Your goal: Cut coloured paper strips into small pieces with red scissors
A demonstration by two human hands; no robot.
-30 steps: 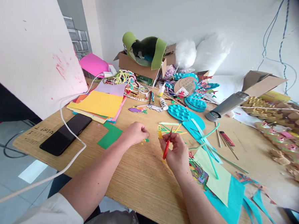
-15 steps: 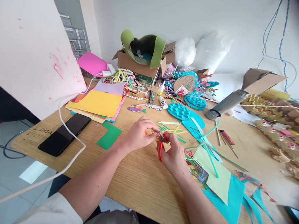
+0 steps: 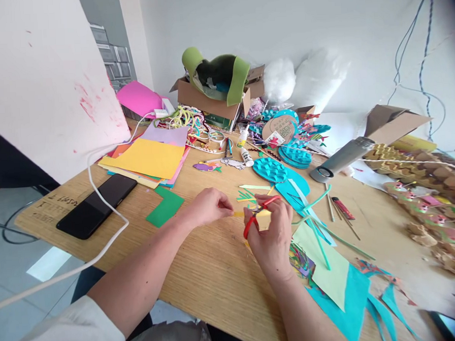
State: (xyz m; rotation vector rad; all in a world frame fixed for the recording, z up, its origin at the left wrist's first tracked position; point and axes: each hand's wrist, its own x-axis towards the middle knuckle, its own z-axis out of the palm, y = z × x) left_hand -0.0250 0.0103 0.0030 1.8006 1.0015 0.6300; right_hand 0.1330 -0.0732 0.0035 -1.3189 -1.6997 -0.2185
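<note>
My left hand [image 3: 209, 207] pinches the end of a thin yellow paper strip [image 3: 238, 213] between thumb and fingertips, just above the wooden table [image 3: 206, 273]. My right hand [image 3: 272, 239] has its fingers in the loops of red-handled scissors [image 3: 250, 227], and the handles are spread apart. The strip runs from the left fingertips toward the scissors; its far end is partly hidden by the right hand. Beyond the hands lie short green strips [image 3: 245, 195]. To the left of the left hand is a cut piece of green paper [image 3: 164, 206].
A black phone [image 3: 95, 205] and a white cable [image 3: 111, 237] lie on the left, near stacked coloured paper [image 3: 146, 157]. Glue bottles [image 3: 246, 157] and blue bumpy ovals [image 3: 270, 170] sit behind. A metal flask [image 3: 341, 158] and pale green paper [image 3: 327, 267] are rightward.
My hands have moved apart, the left slightly leftward and the right to the right. The scissor handles have spread wider, and the yellow strip now shows between the hands.
</note>
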